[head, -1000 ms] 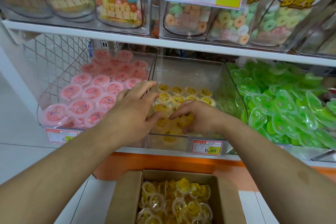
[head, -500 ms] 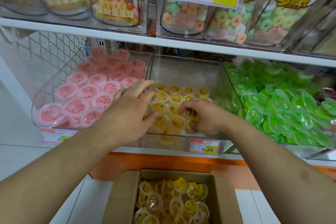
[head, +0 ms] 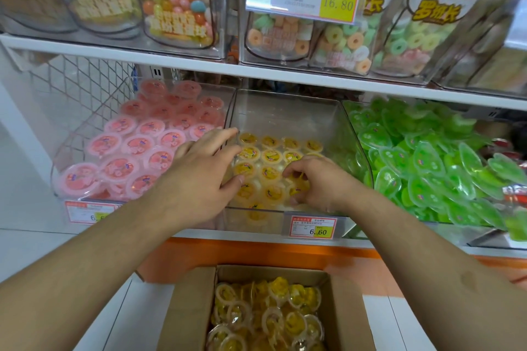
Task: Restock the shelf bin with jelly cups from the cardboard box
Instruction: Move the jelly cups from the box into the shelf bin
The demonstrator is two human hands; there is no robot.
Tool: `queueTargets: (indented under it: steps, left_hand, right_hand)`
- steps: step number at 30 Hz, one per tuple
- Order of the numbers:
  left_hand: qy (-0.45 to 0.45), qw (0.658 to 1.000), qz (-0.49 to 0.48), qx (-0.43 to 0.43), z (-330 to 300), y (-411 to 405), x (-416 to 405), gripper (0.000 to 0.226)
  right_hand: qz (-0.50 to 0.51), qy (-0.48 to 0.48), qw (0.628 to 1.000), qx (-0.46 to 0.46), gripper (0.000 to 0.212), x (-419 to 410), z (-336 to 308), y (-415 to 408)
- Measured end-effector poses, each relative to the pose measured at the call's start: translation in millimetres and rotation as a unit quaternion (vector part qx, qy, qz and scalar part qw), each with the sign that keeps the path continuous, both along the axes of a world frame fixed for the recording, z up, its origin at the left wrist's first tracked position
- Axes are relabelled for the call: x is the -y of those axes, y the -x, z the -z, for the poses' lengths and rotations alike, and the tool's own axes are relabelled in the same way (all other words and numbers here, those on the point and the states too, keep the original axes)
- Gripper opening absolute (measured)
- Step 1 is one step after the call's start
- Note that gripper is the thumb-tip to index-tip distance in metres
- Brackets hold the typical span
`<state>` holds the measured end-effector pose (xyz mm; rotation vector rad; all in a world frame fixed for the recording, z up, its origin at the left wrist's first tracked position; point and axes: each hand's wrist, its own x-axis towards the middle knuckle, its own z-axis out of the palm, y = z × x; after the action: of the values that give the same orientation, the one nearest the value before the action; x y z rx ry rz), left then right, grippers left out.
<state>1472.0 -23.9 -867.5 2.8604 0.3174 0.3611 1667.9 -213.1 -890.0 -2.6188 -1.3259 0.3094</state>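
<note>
A clear shelf bin (head: 285, 111) holds a single layer of yellow jelly cups (head: 271, 155) in rows. My left hand (head: 199, 177) lies over the bin's left side with its fingers straight, the fingertips touching cups by the left wall. My right hand (head: 316, 182) is at the front right of the bin, finger and thumb curled round one yellow cup (head: 298, 189). Below the shelf an open cardboard box (head: 185, 308) is full of loose yellow jelly cups (head: 268, 316).
A bin of pink jelly cups (head: 137, 148) stands to the left and one of green jelly packs (head: 427, 162) to the right. A price tag (head: 312, 226) hangs on the bin's front. The upper shelf (head: 256, 72) carries candy jars close above.
My right hand has slid a little to the right and its fingers have curled down onto a cup. My left hand has stayed almost in place on the left cups.
</note>
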Motion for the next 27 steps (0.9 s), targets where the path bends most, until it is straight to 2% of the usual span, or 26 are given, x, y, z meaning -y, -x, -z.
queueTargets:
  steps: [7, 11, 13, 16, 19, 22, 24, 27]
  left_hand:
    - [0.021, 0.998, 0.018, 0.048, -13.8, 27.0, 30.5, 0.052]
    - [0.098, 0.992, 0.035, 0.072, -7.3, 53.9, 63.7, 0.041]
    - [0.139, 0.988, 0.045, 0.052, 6.3, 67.8, 83.0, 0.038]
    - [0.169, 0.984, 0.045, -0.037, 34.6, 81.0, 109.5, 0.039]
    - [0.172, 0.979, 0.026, -0.110, 73.2, 90.3, 128.1, 0.035]
    - [0.183, 0.966, 0.022, -0.179, 114.8, 93.7, 137.6, 0.033]
    - [0.224, 0.948, 0.023, -0.227, 141.6, 90.6, 141.5, 0.034]
    - [0.280, 0.924, 0.023, -0.259, 173.2, 78.4, 146.3, 0.035]
  right_hand:
    - [0.020, -0.126, 0.991, -0.041, 0.047, 37.9, -37.7, 44.5]
    - [0.012, -0.244, 0.962, -0.121, 0.029, 71.5, -37.1, 94.2]
    - [0.003, -0.253, 0.952, -0.169, 0.022, 86.7, -26.6, 121.1]
    - [0.012, -0.193, 0.965, -0.178, 0.020, 106.1, 3.9, 144.5]
    - [0.047, -0.075, 0.982, -0.169, 0.020, 120.5, 50.8, 149.1]
    - [0.064, 0.029, 0.980, -0.187, 0.038, 130.4, 92.9, 151.2]
    - [0.056, 0.055, 0.974, -0.214, 0.050, 133.5, 111.0, 150.8]
    - [0.046, 0.049, 0.964, -0.257, 0.052, 132.8, 137.8, 145.6]
